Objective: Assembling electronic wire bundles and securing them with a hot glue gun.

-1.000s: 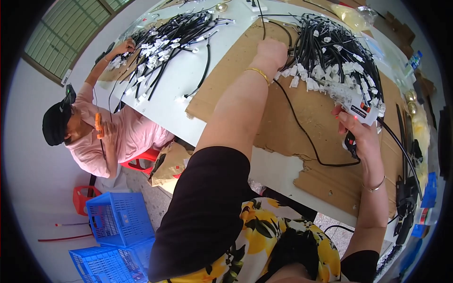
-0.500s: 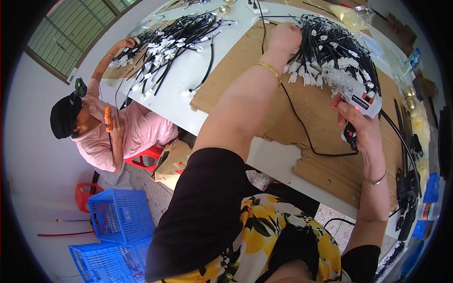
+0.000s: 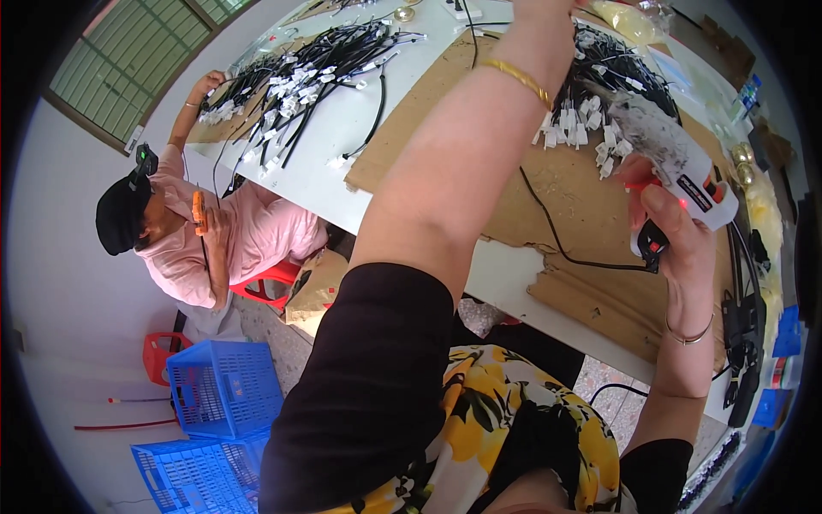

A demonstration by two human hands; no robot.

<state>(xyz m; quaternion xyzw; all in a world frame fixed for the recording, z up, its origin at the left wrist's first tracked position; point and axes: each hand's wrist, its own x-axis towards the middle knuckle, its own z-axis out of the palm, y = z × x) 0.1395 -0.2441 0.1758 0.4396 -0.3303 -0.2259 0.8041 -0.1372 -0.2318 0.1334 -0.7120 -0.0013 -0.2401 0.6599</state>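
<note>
A white hot glue gun (image 3: 698, 176) with a glue-smeared front is gripped in my right hand (image 3: 676, 227), a red light showing on it. Its front lies over the edge of a pile of black cables (image 3: 621, 64) with white connectors (image 3: 574, 128). Stretched across the cardboard sheet (image 3: 471, 128), my left arm ends with my left hand (image 3: 552, 10) at the top edge of the picture, over the far side of that pile. The fingers of that hand are cut off or hidden.
To the left, a person in pink (image 3: 180, 257) sits at the table holding an orange tool (image 3: 199, 212). Another cable pile (image 3: 317, 73) lies before them. A black cord (image 3: 548, 223) loops over the cardboard. Blue crates (image 3: 223, 390) stand on the floor.
My left hand has moved farther away and right, up to the picture's top edge. The glue gun in my right hand has shifted right and slightly nearer to me.
</note>
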